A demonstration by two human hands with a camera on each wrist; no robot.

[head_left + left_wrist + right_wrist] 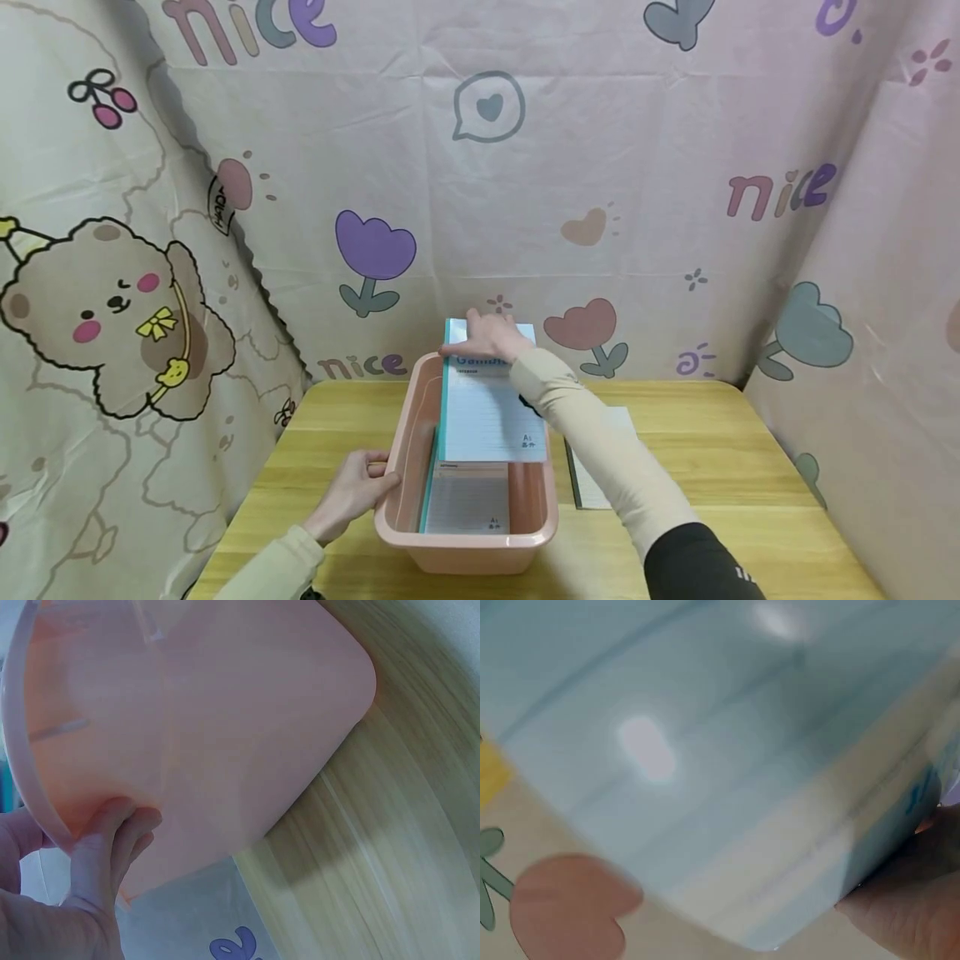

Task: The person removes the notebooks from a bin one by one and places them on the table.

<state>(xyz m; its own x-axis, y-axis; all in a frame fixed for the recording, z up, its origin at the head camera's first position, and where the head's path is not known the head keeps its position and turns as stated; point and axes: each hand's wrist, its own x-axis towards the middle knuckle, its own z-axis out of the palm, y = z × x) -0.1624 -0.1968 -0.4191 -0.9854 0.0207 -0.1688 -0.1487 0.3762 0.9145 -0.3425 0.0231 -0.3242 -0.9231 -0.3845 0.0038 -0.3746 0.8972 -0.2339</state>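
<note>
A pink plastic basin (465,557) stands on the table, and my left hand (352,493) pinches its left rim between thumb and fingers. The left wrist view shows those fingers (97,847) under the rim, against the outer wall. My right hand (491,335) grips a light blue notebook (491,421) near its far edge, over the basin. This lined cover, with a teal spine, fills much of the right wrist view, the thumb (907,907) at its edge. Below it, a similar notebook (471,504) lies inside the basin, its far part hidden.
Right of the basin, another notebook (588,483) with a dark spine lies on the wooden table (690,467), partly covered by my right forearm. A patterned curtain (495,192) hangs behind the table and along both sides.
</note>
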